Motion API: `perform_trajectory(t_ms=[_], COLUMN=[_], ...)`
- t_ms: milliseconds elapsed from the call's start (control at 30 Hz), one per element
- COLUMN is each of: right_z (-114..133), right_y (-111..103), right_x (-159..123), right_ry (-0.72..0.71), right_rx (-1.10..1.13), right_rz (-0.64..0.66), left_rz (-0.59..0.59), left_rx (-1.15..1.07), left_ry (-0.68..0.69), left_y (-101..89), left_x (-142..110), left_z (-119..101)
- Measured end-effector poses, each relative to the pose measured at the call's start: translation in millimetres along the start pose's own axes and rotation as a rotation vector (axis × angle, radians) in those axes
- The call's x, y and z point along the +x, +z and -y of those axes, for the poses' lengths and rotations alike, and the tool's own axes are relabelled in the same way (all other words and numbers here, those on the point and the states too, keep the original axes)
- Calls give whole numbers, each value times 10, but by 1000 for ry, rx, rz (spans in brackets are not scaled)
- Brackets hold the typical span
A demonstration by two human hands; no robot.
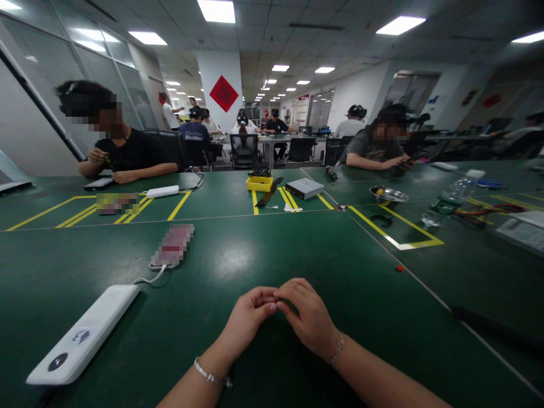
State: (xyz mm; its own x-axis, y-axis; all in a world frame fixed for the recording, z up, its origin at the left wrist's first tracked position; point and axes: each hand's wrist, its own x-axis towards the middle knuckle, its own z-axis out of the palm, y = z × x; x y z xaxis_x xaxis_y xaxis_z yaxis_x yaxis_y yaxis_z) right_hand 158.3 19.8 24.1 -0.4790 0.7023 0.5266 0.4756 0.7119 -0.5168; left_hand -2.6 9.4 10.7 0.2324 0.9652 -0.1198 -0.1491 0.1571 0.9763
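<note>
Over the near middle of the green table point(204, 340), my left hand point(250, 314) and my right hand point(306, 313) meet at the fingertips. Both are closed in a pinch around something tiny with a reddish spot point(276, 301), mostly covered by the fingers and too small to name. Each wrist wears a silvery bracelet. To the left of my hands lies a phone point(173, 245), joined by a white cable point(151, 280) to a long white power bank point(85, 334). A small red piece point(400, 268) rests on the table to the right.
Farther back are a yellow tray point(259, 183) with dark cables, a grey box point(305, 188), a metal bowl point(389, 194) and a plastic bottle point(453, 198). Two people sit across the table, one at left point(127, 147), one at right point(374, 144). A dark strap-like thing point(488, 324) lies at right.
</note>
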Motion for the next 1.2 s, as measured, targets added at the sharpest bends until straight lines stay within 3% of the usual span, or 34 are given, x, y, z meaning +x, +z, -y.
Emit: perform_trajectory(t_ms=[100, 167, 267, 367, 467, 567, 767, 967, 1067, 1200], right_z=[-104, -281, -724, -1226, -1576, -1704, -1642, -1612, -1501, -1072], right_y=[-67, -194, -533, -945, -1252, -1381, -1424, -1441, -1264, -797], right_x=[59, 100, 66, -144, -405, -533, -489, -467, -345, -74], right_ry=[-16, 80, 394, 758, 1021, 1137, 1116, 1060, 911, 743], right_rx=[-101, -264, -596, -838, -870, -791, -764, -765, -672, -237], right_rz=[59, 61, -13, -92, -96, -34, 7, -40, -134, -142], left_rz=[-82, -142, -197, -228, -222, -248, -359, -330, -289, -267], left_rx=[38, 77, 99, 107, 103, 124, 169, 247, 295, 350], left_ry=[-12, -6, 24, 26, 12, 14, 76, 111, 133, 162], left_y=[-6, -18, -45, -70, -82, -87, -85, -41, -19, 9], left_x=[-11, -20, -16, 7, 21, 14, -30, -55, -59, -78], left_z=[7, 4, 13, 45, 70, 53, -76, -100, -77, -66])
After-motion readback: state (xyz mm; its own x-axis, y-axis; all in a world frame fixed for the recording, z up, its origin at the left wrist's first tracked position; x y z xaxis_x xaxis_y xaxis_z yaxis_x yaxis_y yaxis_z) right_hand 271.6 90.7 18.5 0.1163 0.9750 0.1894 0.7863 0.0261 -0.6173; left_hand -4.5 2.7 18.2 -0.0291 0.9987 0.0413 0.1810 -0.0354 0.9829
